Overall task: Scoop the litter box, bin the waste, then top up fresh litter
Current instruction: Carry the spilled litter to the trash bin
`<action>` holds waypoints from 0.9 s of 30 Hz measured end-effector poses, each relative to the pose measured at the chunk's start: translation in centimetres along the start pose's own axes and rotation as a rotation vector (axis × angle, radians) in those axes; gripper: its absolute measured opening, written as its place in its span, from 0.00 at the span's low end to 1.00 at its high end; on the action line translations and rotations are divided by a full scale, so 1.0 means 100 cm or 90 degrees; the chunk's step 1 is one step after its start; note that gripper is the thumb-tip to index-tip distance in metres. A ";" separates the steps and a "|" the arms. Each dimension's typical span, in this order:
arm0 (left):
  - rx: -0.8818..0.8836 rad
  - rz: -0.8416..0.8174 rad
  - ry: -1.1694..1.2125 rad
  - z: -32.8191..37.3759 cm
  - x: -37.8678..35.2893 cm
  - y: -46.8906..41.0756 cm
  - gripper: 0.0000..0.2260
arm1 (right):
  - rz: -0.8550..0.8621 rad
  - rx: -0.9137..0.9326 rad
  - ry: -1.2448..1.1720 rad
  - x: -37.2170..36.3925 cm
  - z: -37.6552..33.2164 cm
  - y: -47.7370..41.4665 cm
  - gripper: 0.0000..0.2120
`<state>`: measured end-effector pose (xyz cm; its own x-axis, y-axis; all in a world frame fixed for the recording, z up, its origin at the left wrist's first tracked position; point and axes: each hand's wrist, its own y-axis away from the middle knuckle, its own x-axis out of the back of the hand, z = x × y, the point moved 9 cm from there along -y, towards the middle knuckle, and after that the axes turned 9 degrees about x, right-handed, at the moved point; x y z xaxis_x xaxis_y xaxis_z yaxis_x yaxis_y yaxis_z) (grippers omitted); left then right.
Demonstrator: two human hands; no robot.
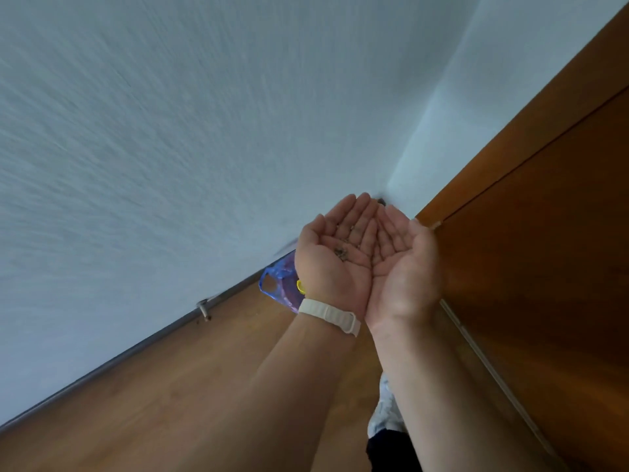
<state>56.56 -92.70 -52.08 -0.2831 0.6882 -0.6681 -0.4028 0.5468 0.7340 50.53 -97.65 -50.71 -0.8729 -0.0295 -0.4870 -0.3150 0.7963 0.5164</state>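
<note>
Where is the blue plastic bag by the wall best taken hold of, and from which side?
Probably by its handle loop: the blue bag shows an open hole there to hook into. Come from the wall side, since the left hand hides the bag's other part. The left palm carries grains, so the right hand suits better.

- And there was the wooden floor (170,386), brown boards that ran right up to the white wall (170,131), with a grey skirting strip (119,356) along the join.
- Blue plastic bag (279,284) sat on the boards, tight against that wall, a yellow bit on its near side.
- Small metal doorstop (203,310) stood just beside the skirting, well apart from the bag.
- Low down, a pale bundle (384,413) lay half hidden, too blurred to name.
</note>
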 end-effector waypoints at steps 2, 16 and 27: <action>0.003 0.017 0.020 -0.004 0.037 -0.028 0.19 | -0.002 -0.026 0.034 0.023 0.038 -0.018 0.18; -0.025 0.090 0.078 0.000 0.203 -0.202 0.18 | 0.034 -0.095 0.106 0.114 0.224 -0.141 0.16; -0.056 0.169 0.028 -0.001 0.303 -0.299 0.18 | -0.043 -0.111 0.261 0.162 0.324 -0.211 0.17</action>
<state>59.93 -88.24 -94.22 -0.4259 0.7792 -0.4599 -0.3833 0.3050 0.8718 55.13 -95.35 -92.31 -0.9128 -0.3425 -0.2225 -0.4035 0.6717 0.6213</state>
